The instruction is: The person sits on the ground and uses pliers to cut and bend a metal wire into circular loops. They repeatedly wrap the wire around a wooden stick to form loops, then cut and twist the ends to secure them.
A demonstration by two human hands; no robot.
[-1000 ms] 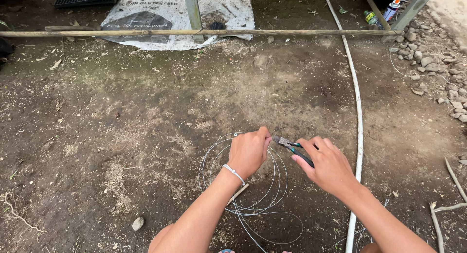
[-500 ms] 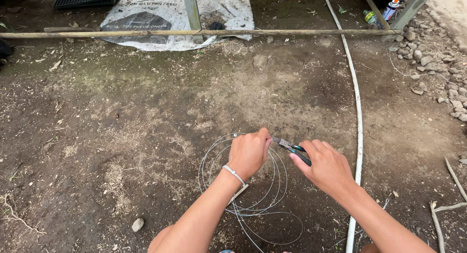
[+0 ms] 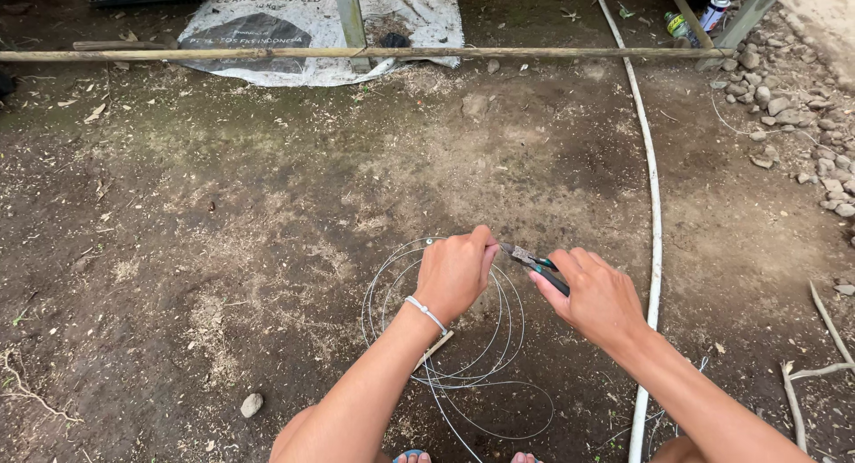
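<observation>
The pliers' handles (image 3: 554, 278) and part of the wire coil (image 3: 463, 365) are hidden by the hands.

Two hands (image 3: 454, 272), one pliers (image 3: 534, 263), one wire coil (image 3: 445, 356), one white pipe (image 3: 655, 205).

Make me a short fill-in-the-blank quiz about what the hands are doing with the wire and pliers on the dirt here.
1. The right hand holds a pair of ____.
2. The left hand grips thin wire that lies in a loose ____ on the dirt.
3. The left wrist wears a white ____.
4. A long white pipe runs along the ground beside the ____ arm.

Missing words: pliers; coil; bracelet; right
</observation>
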